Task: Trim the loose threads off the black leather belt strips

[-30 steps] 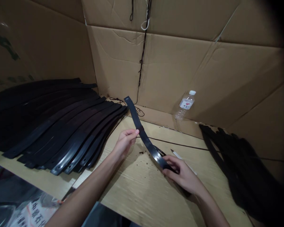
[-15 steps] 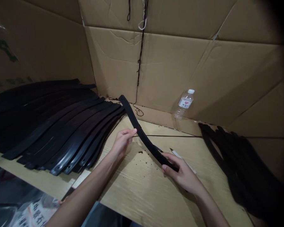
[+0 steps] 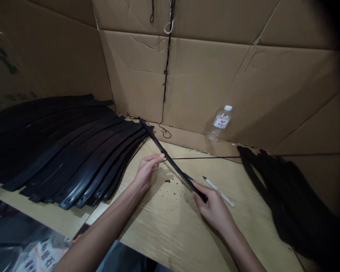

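A long black strip (image 3: 174, 165) slants over the wooden table (image 3: 147, 230), its narrow edge turned up. My right hand (image 3: 211, 204) is closed round its lower end. Near the strip's middle, my left hand (image 3: 149, 169) pinches at a dark cord (image 3: 204, 158) where it meets the strip; the cord runs off to the right. The strip's far end lies by the back edge of the table. A white pen-like tool with a dark tip (image 3: 219, 192) rests just beyond my right hand.
Many black strips (image 3: 73, 151) fan out at the left; more (image 3: 294, 200) lie at the right. A plastic bottle (image 3: 221, 121) leans by the cardboard wall (image 3: 204, 87). Dark cords (image 3: 166, 68) hang there. Small dark crumbs dot the table. A printed bag (image 3: 45, 253) is at lower left.
The strip has rotated from showing its broad face to showing its edge, and its far end has dipped. My right hand has turned and shifted slightly left. The cord now sits higher across the table.
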### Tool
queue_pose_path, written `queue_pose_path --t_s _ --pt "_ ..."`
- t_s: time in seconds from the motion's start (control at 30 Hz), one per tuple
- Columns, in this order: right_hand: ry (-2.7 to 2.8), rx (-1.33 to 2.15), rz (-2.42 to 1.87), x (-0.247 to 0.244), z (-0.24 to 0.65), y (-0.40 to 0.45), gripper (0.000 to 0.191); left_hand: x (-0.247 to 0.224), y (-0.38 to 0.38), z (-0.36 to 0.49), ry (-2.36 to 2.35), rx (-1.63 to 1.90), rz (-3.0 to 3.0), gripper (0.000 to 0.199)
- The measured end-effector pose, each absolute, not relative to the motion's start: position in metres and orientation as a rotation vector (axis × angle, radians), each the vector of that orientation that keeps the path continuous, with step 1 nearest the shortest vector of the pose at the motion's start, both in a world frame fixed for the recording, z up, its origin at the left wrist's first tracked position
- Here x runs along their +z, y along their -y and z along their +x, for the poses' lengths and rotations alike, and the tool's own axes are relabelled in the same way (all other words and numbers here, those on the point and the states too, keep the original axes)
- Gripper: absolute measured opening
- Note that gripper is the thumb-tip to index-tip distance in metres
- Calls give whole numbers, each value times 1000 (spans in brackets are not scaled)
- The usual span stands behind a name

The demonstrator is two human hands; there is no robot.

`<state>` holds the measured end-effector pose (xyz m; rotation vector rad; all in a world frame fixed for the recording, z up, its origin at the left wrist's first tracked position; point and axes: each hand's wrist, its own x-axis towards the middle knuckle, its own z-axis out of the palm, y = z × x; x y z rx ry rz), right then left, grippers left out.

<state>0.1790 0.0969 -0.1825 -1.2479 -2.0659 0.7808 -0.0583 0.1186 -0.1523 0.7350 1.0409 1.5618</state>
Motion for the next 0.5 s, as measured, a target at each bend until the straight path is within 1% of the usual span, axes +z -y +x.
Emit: queue_pose_path --t_s 0.13,0.2,0.27,0.4,0.5 --pt "2211 499 -1301 -180 177 -92 52 -153 -118 -57 -1091 1569 693 44" --pt "2226 460 -1318 -179 176 -91 55 -152 -119 -59 -1077 1573 675 44" --pt "2208 536 -1281 -177 176 -90 56 -151 -120 -61 -1034 1571 665 44" --pt "2118 833 -1136 -171 175 -91 52 -146 -120 -66 -946 1601 643 45" --pt "2088 916 -1107 -167 174 -91 51 -144 -119 -67 -920 1626 627 46"
